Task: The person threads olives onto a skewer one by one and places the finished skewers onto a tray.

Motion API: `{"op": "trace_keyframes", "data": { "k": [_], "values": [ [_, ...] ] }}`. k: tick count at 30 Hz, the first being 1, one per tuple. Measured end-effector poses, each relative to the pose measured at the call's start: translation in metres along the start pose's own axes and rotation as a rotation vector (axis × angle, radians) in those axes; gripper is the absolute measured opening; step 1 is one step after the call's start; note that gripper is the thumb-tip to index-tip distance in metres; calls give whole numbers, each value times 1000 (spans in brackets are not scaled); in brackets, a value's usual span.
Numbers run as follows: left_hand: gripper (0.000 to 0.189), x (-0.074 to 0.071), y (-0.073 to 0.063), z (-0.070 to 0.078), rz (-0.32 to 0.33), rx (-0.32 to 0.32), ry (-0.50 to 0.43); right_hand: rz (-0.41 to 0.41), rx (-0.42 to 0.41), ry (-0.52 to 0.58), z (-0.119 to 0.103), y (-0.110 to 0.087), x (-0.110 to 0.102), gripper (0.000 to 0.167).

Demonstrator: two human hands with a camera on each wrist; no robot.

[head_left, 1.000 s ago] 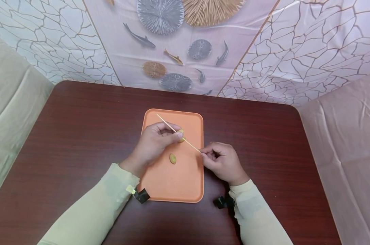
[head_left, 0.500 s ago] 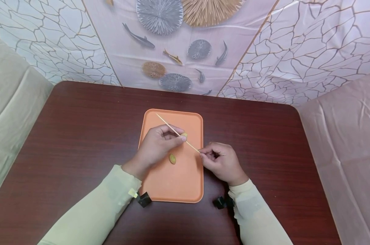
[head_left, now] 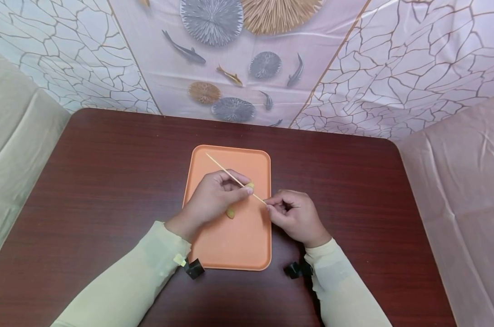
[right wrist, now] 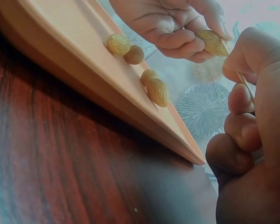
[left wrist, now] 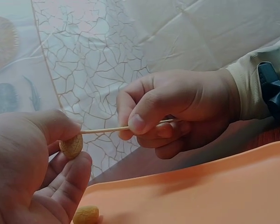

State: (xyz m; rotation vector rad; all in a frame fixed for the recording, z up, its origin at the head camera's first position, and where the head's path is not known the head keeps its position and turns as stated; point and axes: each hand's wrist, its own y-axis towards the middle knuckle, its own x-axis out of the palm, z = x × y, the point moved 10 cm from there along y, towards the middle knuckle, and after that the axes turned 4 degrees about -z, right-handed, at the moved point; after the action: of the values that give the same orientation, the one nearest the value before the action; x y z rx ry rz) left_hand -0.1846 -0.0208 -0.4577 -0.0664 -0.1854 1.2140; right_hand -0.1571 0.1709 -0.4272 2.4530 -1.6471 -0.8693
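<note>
W/ the thumb & fingers of my left hand I'm pinching a wrinkled, yellow-green, oval piece of fruit, holding it over the tray; w/ my right hand I'm gripping a thin, pale, straight wooden skewer near its end, thumb against the curled index finger. The skewer is running diagonally past my L thumb & the fruit, its far end pointing toward the tray's far L corner. Can't tell if it's going thru the fruit or just lying alongside. Progress, prob. early: fruit & skewer are meeting at my L fingertips, but bare wood is showing on either side of that hand, w/ no other fruit on it that I'm seeing. Left over: a similar loose piece is lying just below my L hand, partly covered by it, & the R wrist view is showing more than one on the tray, exact no. unclear. Under it all, the orange, rectangular, round-cornered tray is sitting on the dark red-brown wood-grain table.
</note>
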Motion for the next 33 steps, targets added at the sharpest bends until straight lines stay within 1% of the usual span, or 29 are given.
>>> {"op": "trace_keyframes", "data": {
  "k": [10,19,28,33],
  "values": [
    [20,6,1,-4,-24,-20,40,-4,7,10,3,-1,1,12],
    [19,12,1,-9,-67,-47,87,-11,14,-8,2,-2,3,13],
    [20,18,1,-8,-92,-21,113,-13,6,5,0,0,5,12],
    [20,21,0,-8,-102,-17,126,-22,13,12,1,0,6,12]
  ]
}}
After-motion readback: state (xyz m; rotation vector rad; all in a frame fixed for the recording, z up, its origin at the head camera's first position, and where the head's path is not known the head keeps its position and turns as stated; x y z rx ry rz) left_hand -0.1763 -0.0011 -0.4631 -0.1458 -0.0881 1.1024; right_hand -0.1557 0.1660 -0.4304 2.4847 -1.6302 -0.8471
